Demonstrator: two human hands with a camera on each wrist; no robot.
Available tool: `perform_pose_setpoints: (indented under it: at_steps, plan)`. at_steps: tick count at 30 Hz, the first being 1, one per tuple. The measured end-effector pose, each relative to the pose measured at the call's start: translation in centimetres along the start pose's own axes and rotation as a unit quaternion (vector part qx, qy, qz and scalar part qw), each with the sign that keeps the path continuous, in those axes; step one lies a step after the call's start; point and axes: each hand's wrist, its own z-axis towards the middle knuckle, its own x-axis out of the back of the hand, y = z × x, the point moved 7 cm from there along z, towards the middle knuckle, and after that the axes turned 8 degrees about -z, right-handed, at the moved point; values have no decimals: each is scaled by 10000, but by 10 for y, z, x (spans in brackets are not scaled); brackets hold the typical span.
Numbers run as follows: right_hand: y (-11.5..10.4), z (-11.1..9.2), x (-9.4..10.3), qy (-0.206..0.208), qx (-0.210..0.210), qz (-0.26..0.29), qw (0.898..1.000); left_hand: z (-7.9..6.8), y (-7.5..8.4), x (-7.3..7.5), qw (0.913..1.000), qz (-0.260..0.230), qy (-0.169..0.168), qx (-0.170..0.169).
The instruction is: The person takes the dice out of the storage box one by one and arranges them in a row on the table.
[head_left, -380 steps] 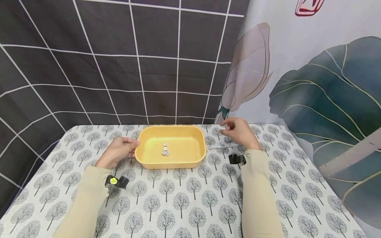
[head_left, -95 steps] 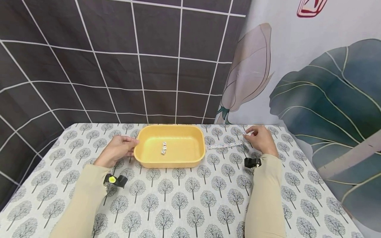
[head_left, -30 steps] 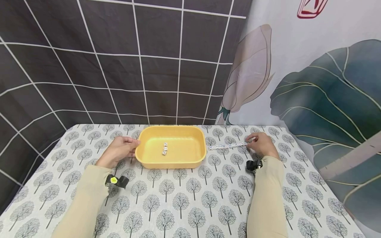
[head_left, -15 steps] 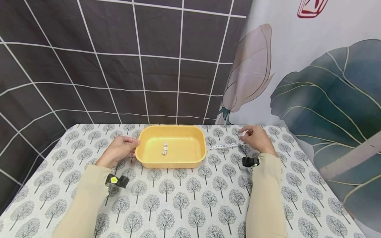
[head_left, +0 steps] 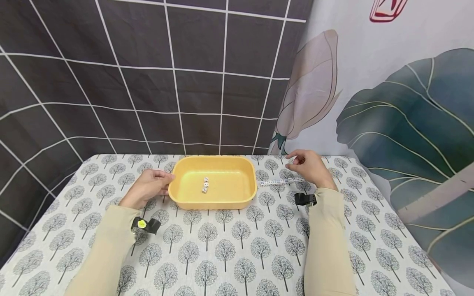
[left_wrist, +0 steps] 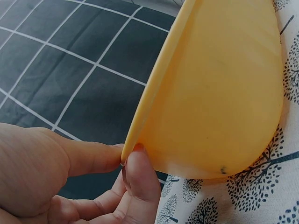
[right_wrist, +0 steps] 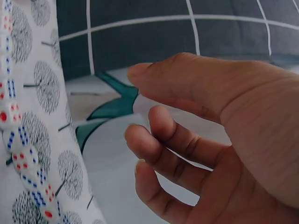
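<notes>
My left hand (head_left: 147, 187) pinches the left rim of a yellow plastic basin (head_left: 237, 189) between thumb and fingers; the left wrist view shows this grip close up. Inside the basin, left of its middle, lie a few white dice (head_left: 205, 185). To the basin's right a row of white dice (head_left: 280, 181) with red and blue pips runs along the cloth. My right hand (head_left: 310, 166) hovers above the right end of that row, thumb and fingers apart. In the right wrist view nothing sits between its loosely bent fingers (right_wrist: 182, 158), and the row of dice (right_wrist: 21, 144) shows at the left.
A white tablecloth (head_left: 240, 246) with grey tree prints covers the table. Behind the table's far edge hangs a dark curtain (head_left: 140, 90) with white grid lines. To the right is a pale backdrop (head_left: 370, 123) with flower and leaf prints.
My right hand has risen from the right end of the dice row and moved left. About three seconds ago it held a die. My left hand and the basin stay put.
</notes>
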Motion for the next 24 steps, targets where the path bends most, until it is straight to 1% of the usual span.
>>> perform_pose_setpoints:
  at_steps: [6, 13, 19, 24]
  plan:
    - [-15, 2, -3, 66, 192, 27, 9998, -1, 1, 0, 10000, 23, -9, -8]
    - [-30, 7, -7, 12, 328, 159, 9993, -1, 1, 0, 10000, 33, -25, -2]
    - [-48, 9, -12, 88, 649, 215, 9976, -2, 1, 0, 10000, 15, -33, 7]
    - [-62, 10, -18, 144, 807, 250, 9963, -2, 0, 0, 10000, 30, -6, 72]
